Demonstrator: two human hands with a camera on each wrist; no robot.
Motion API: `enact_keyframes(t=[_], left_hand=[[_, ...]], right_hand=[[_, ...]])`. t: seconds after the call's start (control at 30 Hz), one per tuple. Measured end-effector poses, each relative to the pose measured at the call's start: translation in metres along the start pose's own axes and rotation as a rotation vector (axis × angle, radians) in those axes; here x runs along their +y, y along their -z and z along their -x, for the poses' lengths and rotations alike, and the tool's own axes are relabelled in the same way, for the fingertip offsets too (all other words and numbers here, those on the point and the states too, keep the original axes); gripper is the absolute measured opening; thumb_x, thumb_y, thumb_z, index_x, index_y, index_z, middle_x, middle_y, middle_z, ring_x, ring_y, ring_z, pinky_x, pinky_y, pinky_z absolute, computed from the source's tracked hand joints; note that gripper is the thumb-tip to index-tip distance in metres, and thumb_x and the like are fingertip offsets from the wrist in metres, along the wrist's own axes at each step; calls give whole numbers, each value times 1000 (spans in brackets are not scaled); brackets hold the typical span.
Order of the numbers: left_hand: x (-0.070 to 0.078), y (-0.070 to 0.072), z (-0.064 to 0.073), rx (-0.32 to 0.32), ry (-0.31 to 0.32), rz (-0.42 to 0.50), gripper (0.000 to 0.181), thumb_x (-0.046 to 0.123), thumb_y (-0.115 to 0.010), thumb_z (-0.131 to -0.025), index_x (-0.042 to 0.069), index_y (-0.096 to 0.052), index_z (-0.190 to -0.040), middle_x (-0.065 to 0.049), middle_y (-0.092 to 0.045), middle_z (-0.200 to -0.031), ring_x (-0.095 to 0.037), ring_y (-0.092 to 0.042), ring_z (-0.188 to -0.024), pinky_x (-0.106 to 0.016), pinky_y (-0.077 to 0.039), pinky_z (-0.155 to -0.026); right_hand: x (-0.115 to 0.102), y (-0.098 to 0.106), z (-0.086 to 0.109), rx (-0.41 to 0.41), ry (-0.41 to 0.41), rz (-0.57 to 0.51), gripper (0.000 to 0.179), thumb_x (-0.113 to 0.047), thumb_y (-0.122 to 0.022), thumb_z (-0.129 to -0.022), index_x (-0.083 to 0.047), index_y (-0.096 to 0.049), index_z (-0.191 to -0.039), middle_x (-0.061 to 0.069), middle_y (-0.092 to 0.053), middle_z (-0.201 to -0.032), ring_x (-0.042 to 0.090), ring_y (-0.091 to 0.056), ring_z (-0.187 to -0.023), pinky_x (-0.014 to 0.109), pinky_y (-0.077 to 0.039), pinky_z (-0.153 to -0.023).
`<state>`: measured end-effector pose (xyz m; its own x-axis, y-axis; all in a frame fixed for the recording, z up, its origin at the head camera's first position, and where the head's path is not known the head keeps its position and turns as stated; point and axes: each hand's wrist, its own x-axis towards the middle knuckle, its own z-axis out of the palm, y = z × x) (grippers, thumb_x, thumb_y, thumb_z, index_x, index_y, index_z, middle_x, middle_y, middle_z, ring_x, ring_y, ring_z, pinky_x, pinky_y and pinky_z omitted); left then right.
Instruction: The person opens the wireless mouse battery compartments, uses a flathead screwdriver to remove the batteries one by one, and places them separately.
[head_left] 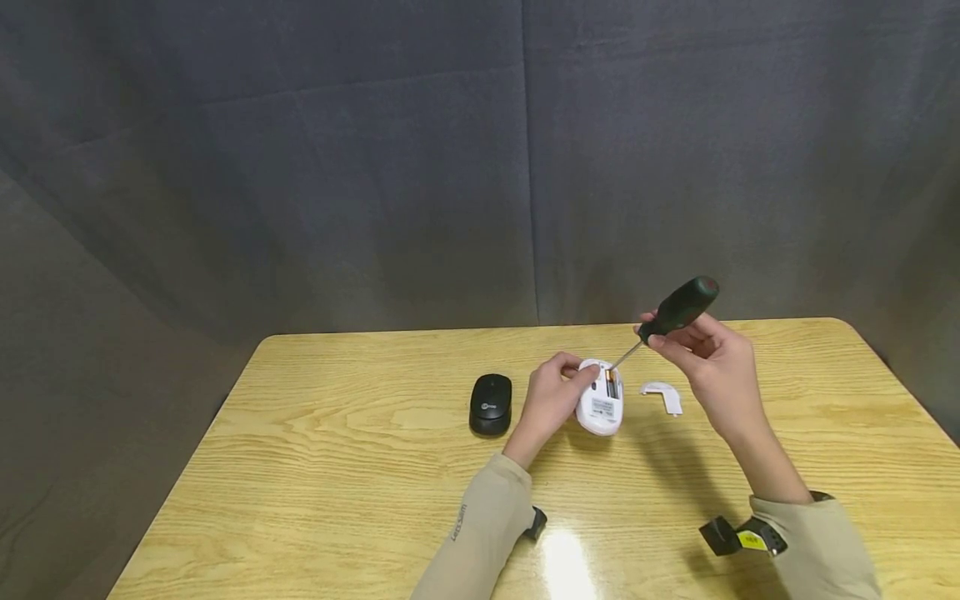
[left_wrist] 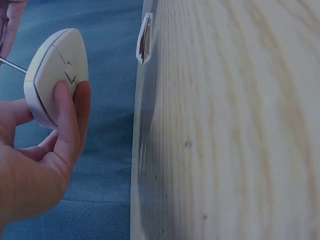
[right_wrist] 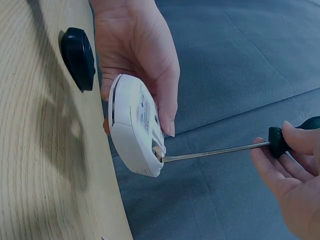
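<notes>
My left hand [head_left: 550,398] grips a white computer mouse [head_left: 598,422] by its side, underside facing up, raised above the table. Its battery compartment lies uncovered, with a battery [head_left: 610,380] inside. In the right hand [head_left: 726,375], a screwdriver [head_left: 682,306] with a dark green handle is held by thumb and fingers near the collar. In the right wrist view, the flat tip of the screwdriver shaft [right_wrist: 215,152] meets the end of the compartment. The left wrist view shows fingers [left_wrist: 65,120] against the mouse's top shell.
A white battery cover [head_left: 670,400] lies on the wooden table [head_left: 337,467], right of the white mouse. To the left of the left hand sits a black mouse [head_left: 491,404]. Behind the table's far edge hangs a dark grey curtain [head_left: 405,192].
</notes>
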<state>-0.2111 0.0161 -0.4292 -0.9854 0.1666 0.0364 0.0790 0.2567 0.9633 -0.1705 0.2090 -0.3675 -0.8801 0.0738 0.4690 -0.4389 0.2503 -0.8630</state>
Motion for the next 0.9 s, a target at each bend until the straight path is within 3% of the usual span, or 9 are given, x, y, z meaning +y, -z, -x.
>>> enact_keyframes(t=[0.07, 0.27, 0.4, 0.53, 0.9], left_hand=[[0, 0, 0, -4, -1, -9, 32, 25, -71, -97, -3, -71, -114, -3, -64, -89, -7, -57, -75, -19, -48, -61], [1, 0, 0, -17, -12, -26, 33, 25, -71, -98, -3, -71, -114, -3, -64, -89, -7, -56, -76, -19, -48, -62], [0, 1, 0, -33, -42, -49, 33, 26, -70, -98, -3, -72, -113, -3, -65, -90, -7, -54, -78, -20, -46, -65], [0, 1, 1, -49, -62, -64, 33, 27, -68, -98, -3, -72, -112, -3, -65, -91, -8, -54, -79, -22, -46, -67], [4, -1, 3, -70, -88, -90, 30, 24, -69, -100, 0, -72, -118, -3, -66, -99, -8, -56, -85, -24, -48, -76]], right_hand=[[1, 0, 0, -13, -11, -29, 29, 5, -71, -95, 5, -70, -124, -7, -77, -110, 6, -73, -95, 18, -54, -86], [10, 0, -4, -112, -53, -303, 25, 4, -66, -99, 8, -65, -123, 6, -78, -107, 18, -76, -99, 31, -56, -89], [16, 2, -4, -133, -66, -347, 22, 1, -63, -101, 2, -65, -124, 11, -78, -104, 20, -75, -100, 32, -56, -89], [19, 4, -5, -115, -96, -388, 17, -2, -62, -103, 1, -64, -120, 9, -78, -103, 20, -76, -99, 32, -56, -90], [24, 15, -8, 13, -193, -704, 11, -7, -58, -106, 3, -57, -111, 16, -78, -95, 24, -77, -92, 36, -57, -84]])
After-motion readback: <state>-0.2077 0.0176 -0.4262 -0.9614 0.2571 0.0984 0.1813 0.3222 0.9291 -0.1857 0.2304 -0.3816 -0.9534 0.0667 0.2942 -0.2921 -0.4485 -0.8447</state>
